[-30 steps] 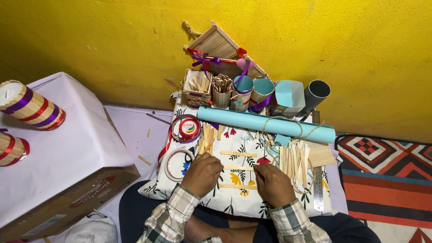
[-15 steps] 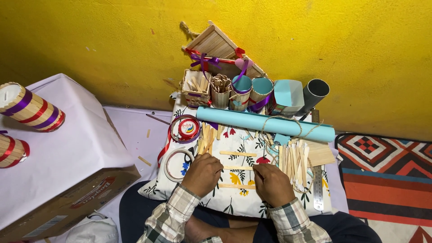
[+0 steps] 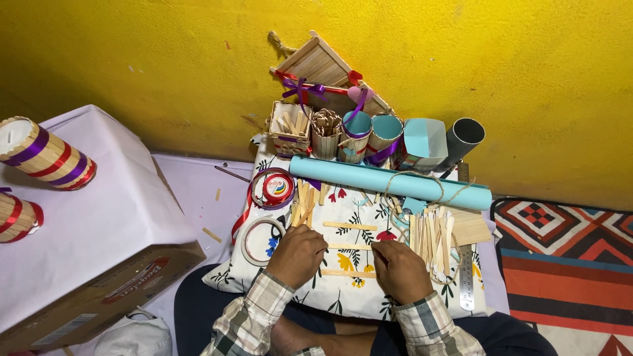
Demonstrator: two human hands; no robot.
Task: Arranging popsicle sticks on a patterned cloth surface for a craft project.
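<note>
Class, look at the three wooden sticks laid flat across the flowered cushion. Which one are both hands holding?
The middle stick: the left hand and right hand meet its two ends. The far stick and the near stick lie untouched.

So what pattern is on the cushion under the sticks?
White cushion with a colourful floral print; the head view shows it.
</note>
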